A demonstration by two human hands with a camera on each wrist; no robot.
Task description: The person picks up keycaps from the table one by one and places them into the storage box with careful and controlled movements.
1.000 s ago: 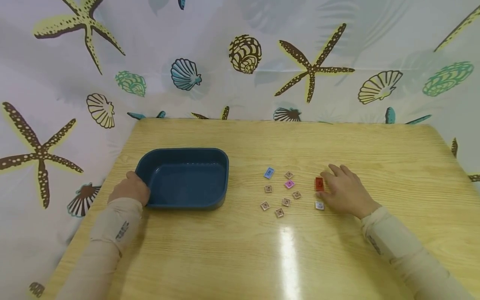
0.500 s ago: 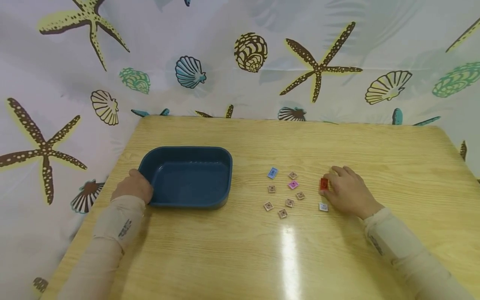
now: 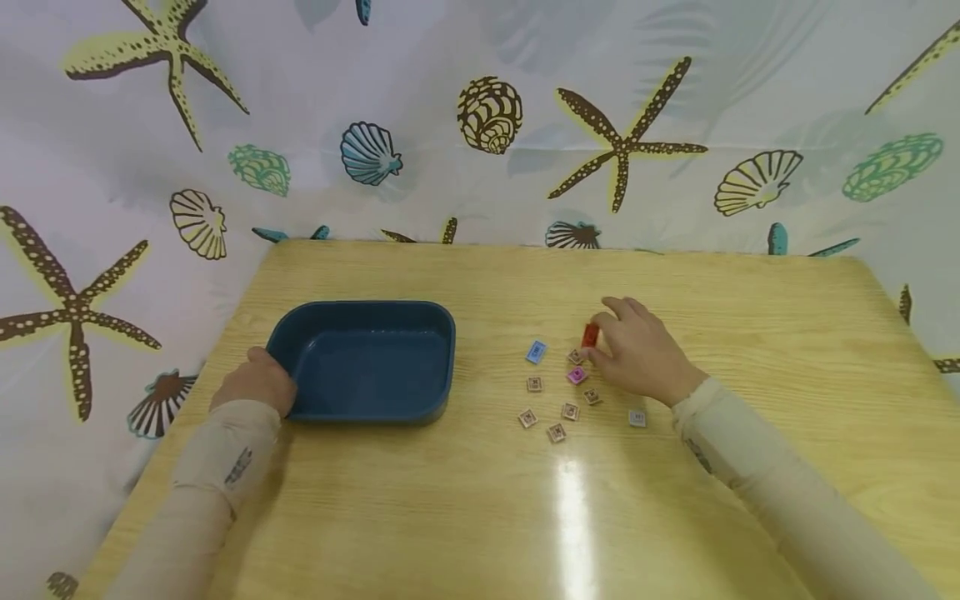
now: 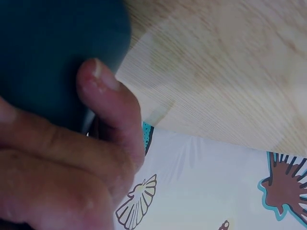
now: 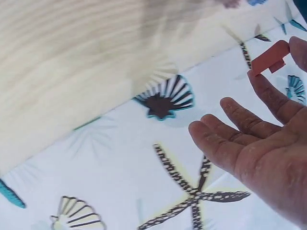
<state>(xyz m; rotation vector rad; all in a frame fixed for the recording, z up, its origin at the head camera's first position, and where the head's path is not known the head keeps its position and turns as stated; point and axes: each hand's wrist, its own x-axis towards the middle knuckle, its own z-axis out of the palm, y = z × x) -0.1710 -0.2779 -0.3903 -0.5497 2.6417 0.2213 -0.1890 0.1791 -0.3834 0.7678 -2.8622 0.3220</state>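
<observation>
Red rectangular block [image 3: 590, 336]: over the wooden desk [image 3: 450, 508], toward its far edge.
Right hand [image 3: 639, 350]: our thumb [image 5: 299, 51] and forefinger [image 5: 277, 96] pinch it, other fingers [image 5: 249, 119] extended.
Left hand [image 3: 255, 383]: we grip the dark-blue, round-cornered tray [image 3: 375, 367] near the desk's left edge.

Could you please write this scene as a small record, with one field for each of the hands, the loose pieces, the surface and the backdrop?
Left hand: grips the left side of the dark blue bin
Right hand: pinches a red piece
Lying loose: light blue piece, pink piece, white piece, six beige pieces
Surface: wood-grain table
Backdrop: white cloth with sea-life print
</observation>
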